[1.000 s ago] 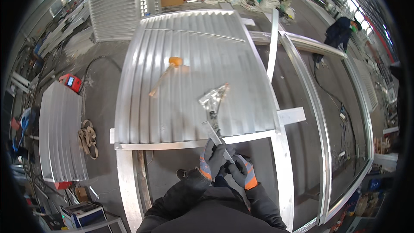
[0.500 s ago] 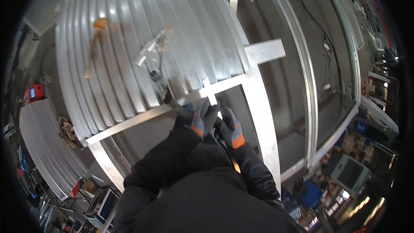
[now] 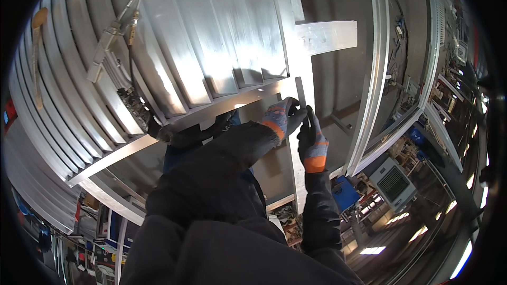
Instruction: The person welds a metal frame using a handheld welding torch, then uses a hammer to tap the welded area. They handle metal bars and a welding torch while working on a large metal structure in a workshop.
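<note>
In grey work gloves with orange cuffs, my left hand [image 3: 283, 117] and my right hand [image 3: 312, 140] are close together at the near right corner of a metal frame. Both sets of fingers are closed on a narrow grey metal strip [image 3: 301, 91], whose far end lies over the corner of the frame's side bar [image 3: 302, 68]. The fingers cover its lower end. Left of my hands, the frame's front bar [image 3: 227, 106] runs along the edge of a ribbed metal panel [image 3: 211, 31].
On the panel lie a silver tool [image 3: 108, 39] with a copper-coloured tip and dark cable, and a long-handled tool [image 3: 38, 37] with a yellowish head. A flat bar [image 3: 330, 37] juts right from the frame. Another metal frame [image 3: 374, 74] stands farther right, near a grey boxy unit [image 3: 393, 182].
Both hands have moved right with the strip, from the middle of the front bar to the corner. The view has shifted, so the panel and its tools appear farther left.
</note>
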A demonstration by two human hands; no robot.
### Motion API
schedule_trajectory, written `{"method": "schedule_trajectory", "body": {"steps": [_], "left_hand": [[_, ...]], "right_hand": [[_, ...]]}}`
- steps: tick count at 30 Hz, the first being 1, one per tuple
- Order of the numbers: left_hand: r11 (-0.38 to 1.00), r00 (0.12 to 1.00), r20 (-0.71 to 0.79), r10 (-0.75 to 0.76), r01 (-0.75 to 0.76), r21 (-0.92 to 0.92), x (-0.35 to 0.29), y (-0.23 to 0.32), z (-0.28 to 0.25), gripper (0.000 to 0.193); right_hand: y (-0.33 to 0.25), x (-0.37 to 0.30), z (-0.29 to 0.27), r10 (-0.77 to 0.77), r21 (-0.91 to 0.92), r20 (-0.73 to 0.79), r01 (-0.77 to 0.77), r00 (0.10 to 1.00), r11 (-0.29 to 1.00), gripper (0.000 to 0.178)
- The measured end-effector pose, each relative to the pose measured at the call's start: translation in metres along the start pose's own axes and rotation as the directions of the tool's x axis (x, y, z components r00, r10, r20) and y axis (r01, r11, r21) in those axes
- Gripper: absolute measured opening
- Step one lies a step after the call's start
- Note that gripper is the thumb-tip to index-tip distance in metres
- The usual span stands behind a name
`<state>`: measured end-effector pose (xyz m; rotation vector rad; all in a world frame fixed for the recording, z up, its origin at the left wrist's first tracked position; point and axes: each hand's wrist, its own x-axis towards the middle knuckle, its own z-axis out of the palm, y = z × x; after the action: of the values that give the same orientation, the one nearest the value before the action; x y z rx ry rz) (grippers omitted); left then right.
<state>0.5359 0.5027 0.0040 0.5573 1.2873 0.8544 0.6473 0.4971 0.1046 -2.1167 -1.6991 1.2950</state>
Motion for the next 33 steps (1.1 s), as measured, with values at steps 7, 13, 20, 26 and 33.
{"method": "schedule_trajectory", "body": {"steps": [7,13,20,26,33], "left_hand": [[0.967,0.993,-0.05,-0.104,0.089,-0.24,0.04,-0.013,0.035,0.029],[0.913,0.979,-0.076,-0.192,0.149,-0.38,0.041,-0.01,0.039,0.027],[0.897,0.964,-0.06,-0.26,0.217,-0.386,0.043,-0.003,0.03,0.029],[0.851,0.954,0.001,-0.299,0.267,-0.453,0.048,0.005,0.025,0.035],[0.791,0.934,0.071,-0.35,0.335,-0.512,0.056,0.007,0.025,0.035]], "right_hand": [[-0.003,0.048,-0.052,-0.231,-0.436,0.234,0.314,0.945,0.843,0.051],[-0.014,0.067,-0.07,-0.28,-0.481,0.373,0.442,0.885,0.757,0.058],[-0.04,0.071,-0.063,-0.081,-0.652,0.41,0.354,0.909,0.671,0.059],[-0.061,0.085,-0.063,0.091,-0.657,0.402,0.218,0.911,0.722,0.052],[-0.044,0.125,-0.092,0.259,-0.303,0.548,-0.099,0.796,0.948,0.051]]}}
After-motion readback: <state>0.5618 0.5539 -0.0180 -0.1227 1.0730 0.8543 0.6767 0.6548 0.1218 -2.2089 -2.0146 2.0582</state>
